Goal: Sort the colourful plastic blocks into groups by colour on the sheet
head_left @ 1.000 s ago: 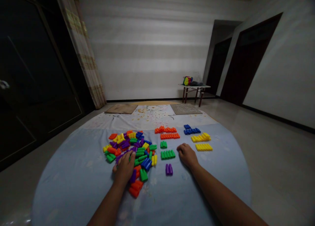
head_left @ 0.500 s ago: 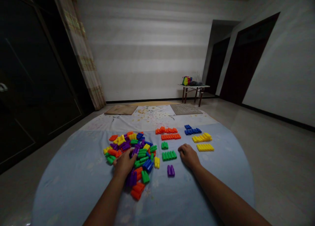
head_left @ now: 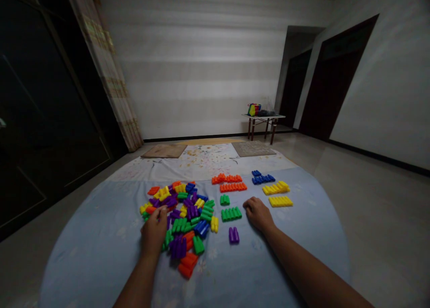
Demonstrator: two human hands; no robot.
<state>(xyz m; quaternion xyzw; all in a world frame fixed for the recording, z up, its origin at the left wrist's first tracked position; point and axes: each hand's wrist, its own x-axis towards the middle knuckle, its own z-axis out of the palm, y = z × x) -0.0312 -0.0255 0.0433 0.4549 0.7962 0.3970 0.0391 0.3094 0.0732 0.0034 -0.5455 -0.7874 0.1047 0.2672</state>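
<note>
My left hand (head_left: 154, 229) is at the left edge of a pile of toy building blocks (head_left: 192, 211). Its fingers are bent and drawn together over the blocks; what they hold, if anything, is hidden. The pile mixes purple, green, orange, yellow and blue ribbed pieces. Resting on the cloth at the right, my right hand (head_left: 258, 213) is loosely closed with nothing visible in it. Left of it lie a green row (head_left: 231, 214), a shorter green piece (head_left: 225, 200) and a purple piece (head_left: 234, 235).
Beyond my right hand are orange rows (head_left: 233, 187), blue rows (head_left: 264, 179) and yellow rows (head_left: 281, 202). The round table has a light blue cloth (head_left: 110, 254). Two flat boards (head_left: 164, 151) lie at its far edge. A small table (head_left: 264, 117) stands by the wall.
My left hand has moved left and toward me, off the middle of the pile. Purple and green blocks there have shifted and now show more. My right hand stays put.
</note>
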